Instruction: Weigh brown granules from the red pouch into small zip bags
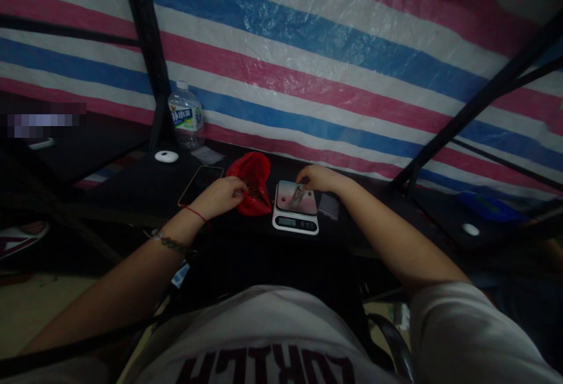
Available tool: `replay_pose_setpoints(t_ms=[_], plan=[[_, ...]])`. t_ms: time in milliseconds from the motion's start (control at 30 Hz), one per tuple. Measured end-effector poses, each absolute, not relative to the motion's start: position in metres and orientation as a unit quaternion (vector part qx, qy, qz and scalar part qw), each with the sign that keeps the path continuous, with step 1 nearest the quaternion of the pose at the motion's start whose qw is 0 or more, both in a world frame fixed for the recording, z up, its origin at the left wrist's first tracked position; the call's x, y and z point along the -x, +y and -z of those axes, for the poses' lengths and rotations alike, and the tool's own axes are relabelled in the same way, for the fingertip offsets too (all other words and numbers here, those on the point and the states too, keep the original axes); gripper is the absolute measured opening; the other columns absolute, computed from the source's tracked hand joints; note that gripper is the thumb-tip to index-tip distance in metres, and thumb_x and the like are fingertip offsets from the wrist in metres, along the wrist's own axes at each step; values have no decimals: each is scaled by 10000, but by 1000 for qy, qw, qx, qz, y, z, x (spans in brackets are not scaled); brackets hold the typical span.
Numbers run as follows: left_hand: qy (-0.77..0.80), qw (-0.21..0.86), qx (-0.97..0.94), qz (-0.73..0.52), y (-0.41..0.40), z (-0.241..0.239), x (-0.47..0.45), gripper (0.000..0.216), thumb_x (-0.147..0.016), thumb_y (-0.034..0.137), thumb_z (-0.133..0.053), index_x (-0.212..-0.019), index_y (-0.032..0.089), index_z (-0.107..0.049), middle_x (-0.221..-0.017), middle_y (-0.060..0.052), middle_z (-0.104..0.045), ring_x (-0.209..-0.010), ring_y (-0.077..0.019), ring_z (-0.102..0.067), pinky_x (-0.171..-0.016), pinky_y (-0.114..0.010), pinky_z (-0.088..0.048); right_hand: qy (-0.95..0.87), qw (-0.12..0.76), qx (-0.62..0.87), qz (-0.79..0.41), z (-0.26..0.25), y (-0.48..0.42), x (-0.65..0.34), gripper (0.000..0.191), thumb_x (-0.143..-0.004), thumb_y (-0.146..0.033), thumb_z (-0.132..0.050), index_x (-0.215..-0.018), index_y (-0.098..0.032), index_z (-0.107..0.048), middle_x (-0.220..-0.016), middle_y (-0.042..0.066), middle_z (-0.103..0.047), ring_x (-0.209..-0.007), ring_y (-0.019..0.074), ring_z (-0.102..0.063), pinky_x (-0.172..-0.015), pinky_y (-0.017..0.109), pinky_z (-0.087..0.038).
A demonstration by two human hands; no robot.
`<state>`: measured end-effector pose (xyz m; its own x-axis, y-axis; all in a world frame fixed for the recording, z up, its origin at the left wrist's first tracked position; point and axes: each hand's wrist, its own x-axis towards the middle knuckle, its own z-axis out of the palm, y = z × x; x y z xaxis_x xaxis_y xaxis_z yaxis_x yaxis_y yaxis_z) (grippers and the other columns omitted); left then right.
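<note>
A small white digital scale (295, 223) stands on the dark table in front of me. My right hand (317, 178) hovers over its far edge, fingers pinched on a small clear bag (298, 194) that rests on the platform. A red plastic bag (250, 180) lies open just left of the scale, with small dark pieces inside. My left hand (222, 195) rests at the red bag's left edge, fingers curled at its opening; what they hold is hidden. A red string is round that wrist.
A phone (200, 184) lies face up left of my left hand. Behind it stand a water bottle (186, 115) and a white round lid (166, 156). A small clear packet (328, 205) lies right of the scale. Black metal frame bars (147, 50) and a striped tarp back the table.
</note>
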<state>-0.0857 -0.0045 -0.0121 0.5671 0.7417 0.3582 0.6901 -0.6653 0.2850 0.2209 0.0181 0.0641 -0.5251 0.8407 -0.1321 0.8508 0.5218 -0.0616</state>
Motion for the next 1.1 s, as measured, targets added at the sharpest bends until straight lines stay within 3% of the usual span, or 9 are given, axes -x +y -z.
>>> replay_pose_setpoints(t_ms=[400, 567, 700, 967, 1100], plan=[[412, 63, -835, -358, -28, -40, 56, 310, -788, 261, -505, -1022, 165, -684, -1003, -58, -698, -906, -191, -633, -861, -305, -490, 856, -34, -497, 138, -55, 27, -234, 344, -719, -211, -711, -1061, -190, -694, -1038, 43, -709, -880, 177, -639, -760, 239, -456], [433, 63, -879, -189, -12, -48, 10, 291, -766, 191, -490, -935, 164, -725, -931, -77, -725, -884, -211, -657, -837, -283, -488, 833, -91, -527, 144, -52, 28, -247, 255, -822, -181, -581, -1052, -159, -689, -966, 53, -720, -769, 142, -642, -697, 228, -467], [459, 58, -887, -7, 7, -33, -15, 217, -730, 186, -546, -810, 137, -741, -827, -149, -727, -789, -245, -675, -729, -288, -500, 813, -79, -564, 123, -41, 27, -260, 247, -786, -107, -578, -991, -137, -713, -949, 62, -726, -797, 143, -650, -717, 214, -465], [444, 71, -893, 36, 21, -9, -21, 169, -691, 284, -617, -725, 167, -734, -748, -111, -719, -691, -203, -666, -627, -232, -474, 815, -32, -567, 118, -16, 19, -267, 176, -749, -129, -651, -902, -133, -736, -886, 57, -730, -783, 151, -652, -700, 207, -452], [446, 72, -891, 36, 23, -1, -24, 183, -706, 246, -582, -742, 156, -737, -798, -129, -725, -737, -218, -669, -661, -250, -477, 806, -101, -571, 117, -16, 23, -269, 183, -748, -85, -615, -888, -130, -725, -861, 49, -724, -763, 136, -648, -684, 197, -446]])
